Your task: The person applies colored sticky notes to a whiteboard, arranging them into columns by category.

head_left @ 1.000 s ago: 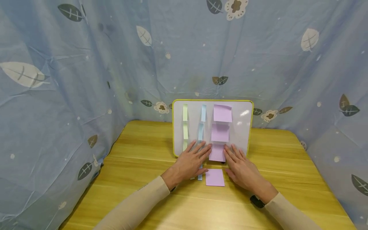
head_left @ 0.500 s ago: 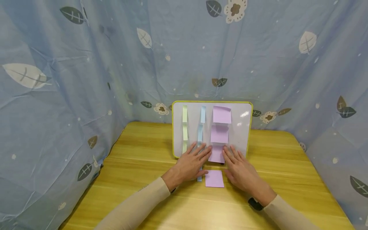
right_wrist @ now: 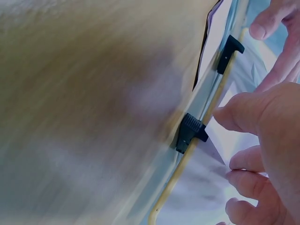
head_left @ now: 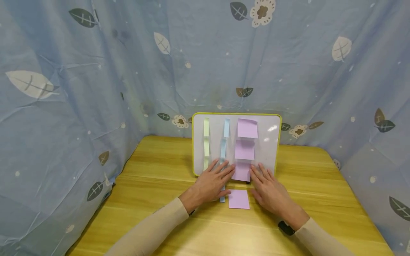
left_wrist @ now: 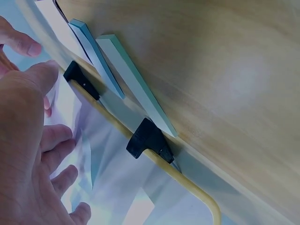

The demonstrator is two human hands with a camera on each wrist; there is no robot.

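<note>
In the head view, a whiteboard (head_left: pixel 267 142) with a yellow frame leans upright. Three purple sticky notes run down it: a top one (head_left: pixel 247 128), a middle one (head_left: pixel 245 149) and a lowest one (head_left: pixel 241 172). My left hand (head_left: pixel 208 184) rests on the board's lower part, fingers straight and spread, fingertips at the lowest note's left edge. On the other side my right hand (head_left: pixel 271 190) has its straight fingertips right at that note's right edge. Neither hand grips anything. My left hand covers parts of the green strips (head_left: pixel 206 147) and blue strips (head_left: pixel 223 148).
A purple sticky note pad (head_left: pixel 238 199) lies on the wooden table (head_left: pixel 307 192) between my wrists. Left of it are a blue strip pad (left_wrist: pixel 96 56) and a green strip pad (left_wrist: pixel 136 79). Black clips (left_wrist: pixel 149 140) hold the board's lower edge. A patterned curtain (head_left: pixel 205 71) surrounds the table.
Both hands stay at the lowest purple note, their fingertips now slightly further apart than half a second ago. The head view has tipped a little upward, so the scene sits lower.
</note>
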